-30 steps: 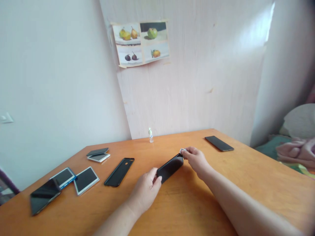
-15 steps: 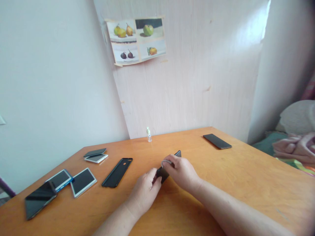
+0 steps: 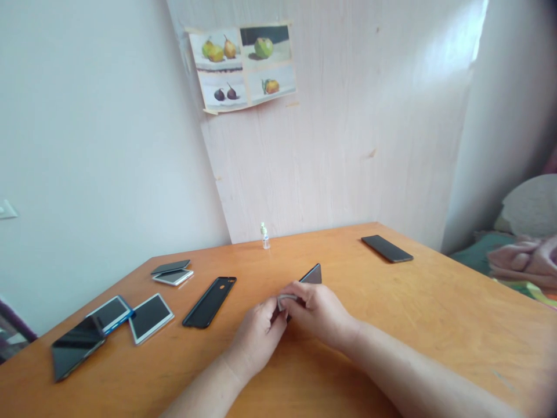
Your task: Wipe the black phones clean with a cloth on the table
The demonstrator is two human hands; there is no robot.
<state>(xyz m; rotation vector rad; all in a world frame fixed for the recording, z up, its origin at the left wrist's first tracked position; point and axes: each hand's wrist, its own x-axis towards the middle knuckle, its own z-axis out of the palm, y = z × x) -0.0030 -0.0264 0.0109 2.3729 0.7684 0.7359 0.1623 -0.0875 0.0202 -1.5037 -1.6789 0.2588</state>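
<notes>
A dark smartphone (image 3: 312, 274) is tilted up on its edge over the middle of the table. My left hand (image 3: 260, 332) is closed around its near end. My right hand (image 3: 319, 307) pinches a small folded white cloth or wipe (image 3: 285, 300) and presses it against the phone near my left fingers. Much of the phone is hidden behind my right hand. To the left of my hands lies an empty black phone case (image 3: 209, 303), its camera cutout at the far end.
Several phones lie at the left: a black one (image 3: 78, 346), a blue-edged one (image 3: 111, 315), a white one (image 3: 151, 318) and a small stack (image 3: 173, 277). A spray bottle (image 3: 265, 237) stands at the back edge. Another dark phone (image 3: 386, 248) lies far right.
My right hand has slid the white cloth along the phone toward my left hand, uncovering more of the phone's far end. My left hand keeps its grip. The view has shifted slightly.
</notes>
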